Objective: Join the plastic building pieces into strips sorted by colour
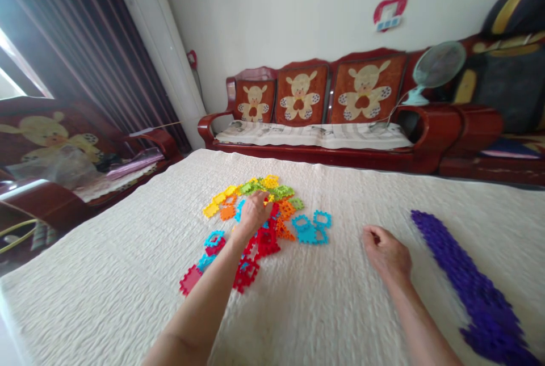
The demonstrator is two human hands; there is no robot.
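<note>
My left hand [255, 210] reaches over a loose pile of toothed plastic building pieces, its thumb apart from the bent fingers; the fingertips are partly hidden among the pieces. Around it lie yellow pieces [219, 198], green pieces [281, 191], orange pieces [284, 230], red pieces [267, 242] and blue pieces [309, 232]. Some are solid squares, others are frames with a hole. To the right, my right hand [388, 253] rests on the cover with its fingers curled into a loose fist. What it holds, if anything, is hidden. Beyond it lies a long row of purple pieces [464, 275].
A cream quilted cover [332, 309] lies under the pieces. Behind it stands a wooden sofa [298, 153] with bear-patterned cushions and a fan [438, 65] at its right. At the left, a wooden armchair [25, 204] holds plastic bags.
</note>
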